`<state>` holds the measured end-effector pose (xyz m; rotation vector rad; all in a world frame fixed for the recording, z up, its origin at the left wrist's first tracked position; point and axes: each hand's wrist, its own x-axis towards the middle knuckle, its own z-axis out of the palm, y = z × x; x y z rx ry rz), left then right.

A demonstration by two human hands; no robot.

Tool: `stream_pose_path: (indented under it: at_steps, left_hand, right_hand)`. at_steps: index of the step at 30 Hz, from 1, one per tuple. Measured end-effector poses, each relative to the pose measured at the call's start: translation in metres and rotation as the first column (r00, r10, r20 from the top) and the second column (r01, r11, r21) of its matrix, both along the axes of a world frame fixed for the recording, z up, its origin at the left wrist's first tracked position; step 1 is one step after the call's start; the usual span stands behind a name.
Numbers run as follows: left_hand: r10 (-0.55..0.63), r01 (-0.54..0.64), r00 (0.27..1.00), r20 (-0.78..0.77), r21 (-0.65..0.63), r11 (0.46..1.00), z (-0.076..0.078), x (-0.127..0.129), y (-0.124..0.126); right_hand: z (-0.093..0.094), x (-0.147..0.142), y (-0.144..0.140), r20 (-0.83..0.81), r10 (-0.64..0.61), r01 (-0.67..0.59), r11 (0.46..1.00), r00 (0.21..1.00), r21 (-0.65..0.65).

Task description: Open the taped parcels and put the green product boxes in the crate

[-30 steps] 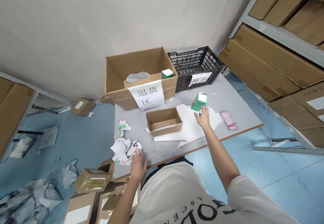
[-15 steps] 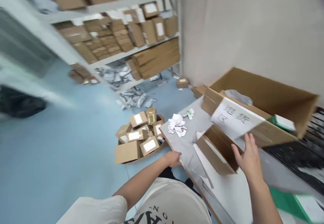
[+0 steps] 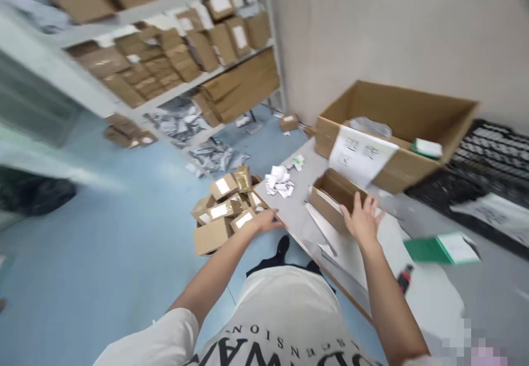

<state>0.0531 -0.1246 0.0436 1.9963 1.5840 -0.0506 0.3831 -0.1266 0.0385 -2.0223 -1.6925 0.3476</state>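
1. Small open cardboard box [image 3: 335,199] sits on the grey tabletop [image 3: 301,220], opening up. Its long axis runs from the near left edge of the tabletop toward the far right, in line with the big carton behind it. Interior looks empty as far as it shows.
2. Right hand [image 3: 362,220]: fingers spread, palm down, over the near right end of the small box; touching its rim or just above it, cannot tell which. Clamped on nothing.
3. Left hand [image 3: 266,221]: at the tabletop's near left edge, fingers loose and extended, holding nothing; blur hides whether it rests on the edge.
4. Large open carton [image 3: 397,134] behind the small box, white paper sign [image 3: 359,155] hanging on its front wall. Inside: a crumpled clear plastic bag [image 3: 364,126] at the left, a green-and-white packet [image 3: 426,147] at the right corner.
5. Black plastic crate [image 3: 487,167] to the right of the carton; contents not readable in the blur.
6. Flat green-and-white box [image 3: 442,248] lies on the tabletop right of the right hand, well apart from the small box.
7. Crumpled white paper [image 3: 279,181] on the far left part of the tabletop.
8. Floor below the left hand: a heap of small taped cardboard parcels [image 3: 223,209].
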Motion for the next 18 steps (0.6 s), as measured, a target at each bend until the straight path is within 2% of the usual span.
stream_pose_path:
  at_steps: [2,4,8,11,14,18]
  left_hand:
    - [-0.054,0.053,0.998,0.034,0.039,0.998,0.004,0.014,0.025]
    - [-0.061,0.049,0.991,0.119,0.1,0.994,0.007,0.035,0.05]
    - [-0.008,-0.047,0.955,0.296,0.18,0.983,0.008,0.081,0.087]
    - [0.085,-0.139,0.912,0.402,0.107,0.985,0.002,0.109,0.108]
    - [0.181,-0.198,0.883,0.433,-0.007,0.98,-0.007,0.127,0.125]
    - [0.267,-0.248,0.853,0.448,-0.101,0.963,-0.019,0.135,0.139]
  right_hand:
    - [-0.004,0.008,-0.008,-0.082,-0.099,0.098,0.995,0.992,-0.02]
    - [-0.011,0.017,-0.018,-0.211,-0.167,0.161,0.986,0.963,-0.044]
    - [-0.028,0.03,-0.034,-0.371,-0.19,0.198,0.98,0.909,-0.018]
    - [-0.039,0.031,-0.032,-0.394,-0.192,0.212,0.977,0.899,0.009]
    - [-0.045,0.025,-0.022,-0.458,-0.22,0.243,0.97,0.862,-0.008]
    - [-0.048,0.016,-0.009,-0.548,-0.383,0.366,0.919,0.744,-0.145]
